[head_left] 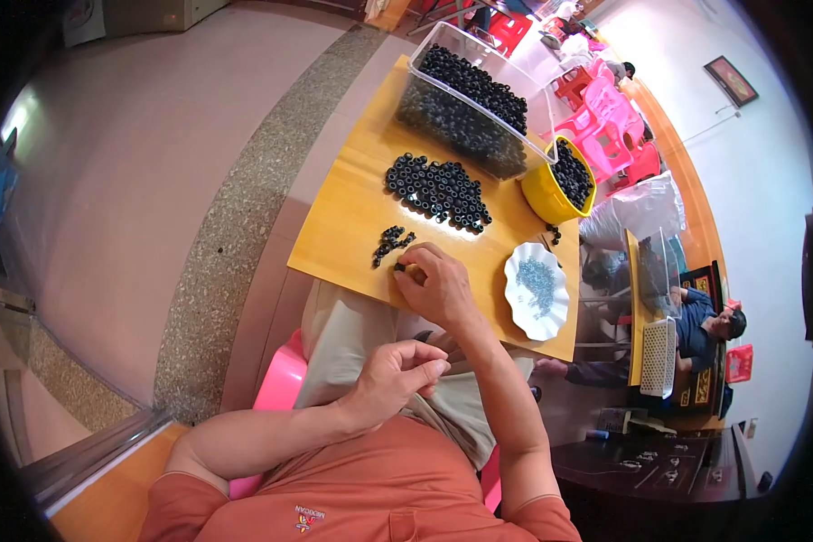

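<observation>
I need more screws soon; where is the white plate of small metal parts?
The white scalloped plate lies on the wooden table's right near corner, right of the right hand, below the yellow bowl.

The right hand (435,287) covered most of a small black piece (399,266) at its fingertips. Whatever the left hand (396,378) pinched stayed hidden. Contents of the white plate (536,291) were too small to identify.

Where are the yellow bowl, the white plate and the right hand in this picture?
yellow bowl (544,194): head view, on its outer yellow wall.
white plate (518,271): head view, on its bare scalloped rim.
right hand (434,287): head view, on the back of the hand.
</observation>
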The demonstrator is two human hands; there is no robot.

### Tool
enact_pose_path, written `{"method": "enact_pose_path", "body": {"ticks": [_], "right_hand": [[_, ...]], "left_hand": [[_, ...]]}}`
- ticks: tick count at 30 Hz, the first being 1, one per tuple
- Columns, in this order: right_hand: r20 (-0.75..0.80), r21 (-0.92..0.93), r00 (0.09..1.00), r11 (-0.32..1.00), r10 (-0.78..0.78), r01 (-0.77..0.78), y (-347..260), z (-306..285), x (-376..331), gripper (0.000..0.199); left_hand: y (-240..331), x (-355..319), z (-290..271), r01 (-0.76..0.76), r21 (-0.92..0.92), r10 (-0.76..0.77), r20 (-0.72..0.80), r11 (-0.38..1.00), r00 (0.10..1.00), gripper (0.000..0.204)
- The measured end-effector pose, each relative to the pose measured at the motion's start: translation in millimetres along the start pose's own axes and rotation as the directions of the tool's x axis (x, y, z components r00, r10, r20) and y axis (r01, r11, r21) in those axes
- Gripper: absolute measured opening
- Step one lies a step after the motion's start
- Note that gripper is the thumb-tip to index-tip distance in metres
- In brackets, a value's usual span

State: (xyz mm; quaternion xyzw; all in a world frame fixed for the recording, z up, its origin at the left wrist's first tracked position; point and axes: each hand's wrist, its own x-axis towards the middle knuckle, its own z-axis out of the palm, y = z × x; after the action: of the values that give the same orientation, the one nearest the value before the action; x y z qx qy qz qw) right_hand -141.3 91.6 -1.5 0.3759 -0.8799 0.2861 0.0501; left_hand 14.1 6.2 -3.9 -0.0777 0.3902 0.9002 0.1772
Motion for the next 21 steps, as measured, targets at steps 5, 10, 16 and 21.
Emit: {"method": "enact_pose_path", "body": {"ticks": [5, 10, 16, 21], "right_hand": [[0.056, 0.031, 0.995, 0.996, 0.083, -0.084, 3, -8, -8, 0.016], [0.059, -0.052, 0.998, 0.998, 0.020, -0.017, 12, -14, -17, 0.019], [-0.008, 0.172, 0.997, 0.982, 0.083, -0.080, 14, -23, -31, 0.021], [-0.030, 0.293, 1.000, 0.956, -0.008, 0.016, -4, -38, -63, 0.023]], "left_hand": [[0, 1, -1, -0.004, -0.001, 0.004, -0.017, 1.000, 1.000, 0.019], [3, 2, -1, -0.002, 0.004, 0.002, -0.047, 1.000, 0.999, 0.018], [6, 3, 0, -0.048, -0.016, 0.046, -0.120, 0.999, 0.992, 0.023], [7, 10, -3, -0.225, -0.028, 0.213, -0.228, 0.974, 0.950, 0.029]]}}
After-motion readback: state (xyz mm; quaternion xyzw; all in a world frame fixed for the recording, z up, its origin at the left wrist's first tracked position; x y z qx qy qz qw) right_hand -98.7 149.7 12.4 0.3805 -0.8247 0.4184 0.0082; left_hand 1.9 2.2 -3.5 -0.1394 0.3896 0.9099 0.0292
